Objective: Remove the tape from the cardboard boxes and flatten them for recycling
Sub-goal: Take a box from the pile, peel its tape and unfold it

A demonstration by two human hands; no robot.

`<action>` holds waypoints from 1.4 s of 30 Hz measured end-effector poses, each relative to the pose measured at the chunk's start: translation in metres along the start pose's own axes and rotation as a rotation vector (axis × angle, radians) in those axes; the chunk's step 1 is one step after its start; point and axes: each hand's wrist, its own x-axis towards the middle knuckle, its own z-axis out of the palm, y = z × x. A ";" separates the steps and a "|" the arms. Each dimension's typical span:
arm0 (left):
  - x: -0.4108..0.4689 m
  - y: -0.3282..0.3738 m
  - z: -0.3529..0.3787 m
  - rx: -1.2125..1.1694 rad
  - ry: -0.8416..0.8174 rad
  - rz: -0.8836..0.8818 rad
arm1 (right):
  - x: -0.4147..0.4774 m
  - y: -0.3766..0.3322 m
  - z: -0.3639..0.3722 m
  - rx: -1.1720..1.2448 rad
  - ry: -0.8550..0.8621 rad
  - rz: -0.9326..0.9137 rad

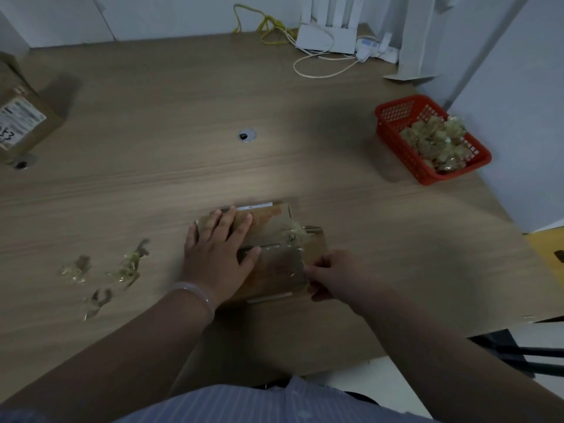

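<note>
A small cardboard box (268,254) lies flat on the wooden table (152,166), toward the near edge and in front of the person's striped shirt (274,401). Everything else is placed from this box.

The left hand (218,250) rests palm-down on the box's left half, fingers spread and extended flat — open, pressing rather than gripping. A pale bracelet (195,296) circles that wrist. The right hand (331,274) sits at the box's right edge with its fingertips pinched on a sheet of clear tape (285,262) that stretches across the box's near half; the tape looks partly lifted, though blur keeps the exact edge unclear. A crumpled wad of yellowish tape (296,232) sits on the box's upper right part, beside a small raised flap.

To the left of the box, three loose tape scraps (128,265) lie scattered on the bare tabletop, well apart from the hands. Beyond the box, toward the far side, a round cable grommet (246,136) is set in the table. Far right of the box stands a red plastic basket (396,138) heaped with balled-up tape. Far left — at the table's edge — sits another cardboard box with a shipping label (21,123). At the back, past the grommet, white and yellow cables (323,62) trail by a white device.
</note>
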 end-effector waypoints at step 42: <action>0.001 0.002 0.000 0.044 -0.013 -0.006 | 0.011 0.009 -0.012 -0.492 0.314 -0.836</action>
